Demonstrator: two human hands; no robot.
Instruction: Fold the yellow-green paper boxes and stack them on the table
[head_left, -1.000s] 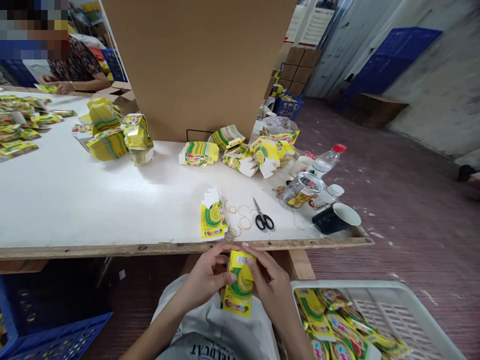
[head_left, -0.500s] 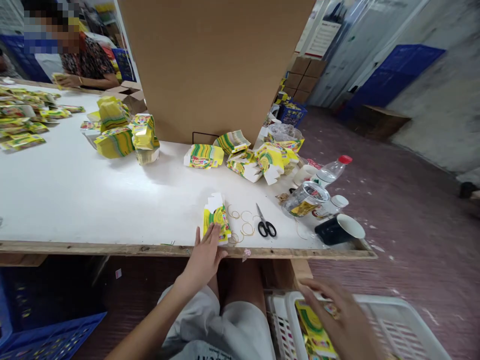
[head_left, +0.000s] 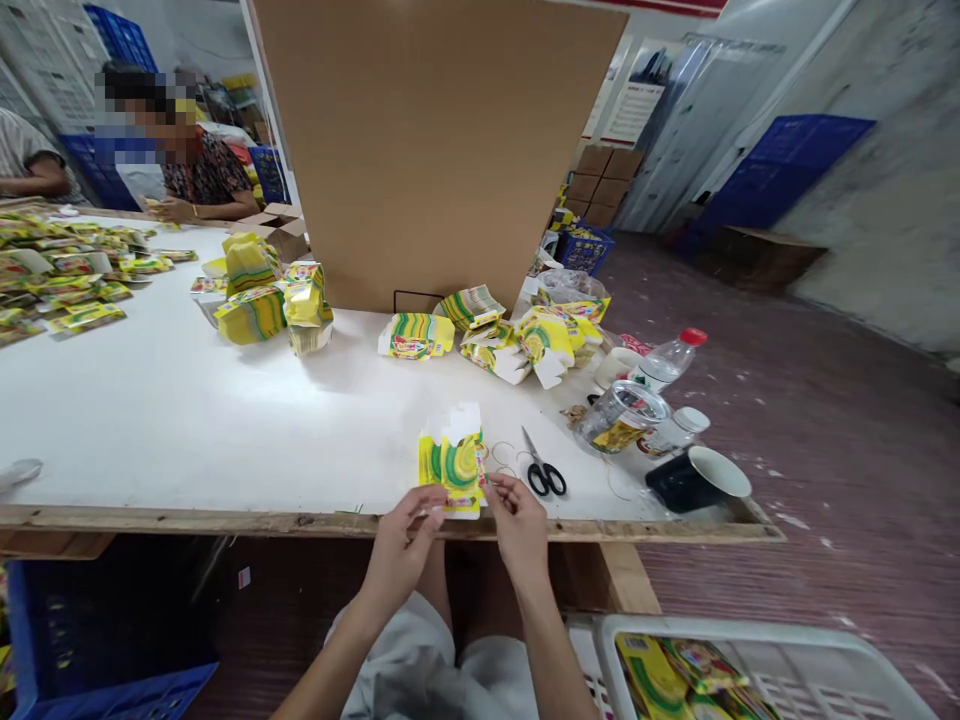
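Note:
A flat yellow-and-green printed carton (head_left: 459, 462) with white end flaps lies at the table's front edge, over other such cartons. My left hand (head_left: 409, 535) pinches its lower left corner, thumb and fingers bent together. My right hand (head_left: 519, 522) has its fingertips closed on the carton's right edge. Just right of the carton are thin rubber bands (head_left: 504, 455), partly hidden by it and my right hand. Beside them lie black-handled scissors (head_left: 544, 474), blades pointing away from me.
Stacks of flat cartons (head_left: 251, 312) stand at back left, with more cartons (head_left: 551, 340) at back right. A dark mug (head_left: 679, 485), a clear jar (head_left: 622, 415) and bottles line the right edge. A white basket (head_left: 787, 632) holds cartons below. A co-worker (head_left: 214, 180) sits at far left.
My right hand has come up from the white basket to the carton. My left hand has gone from lying flat on the cartons to pinching a corner. The view has tilted up slightly.

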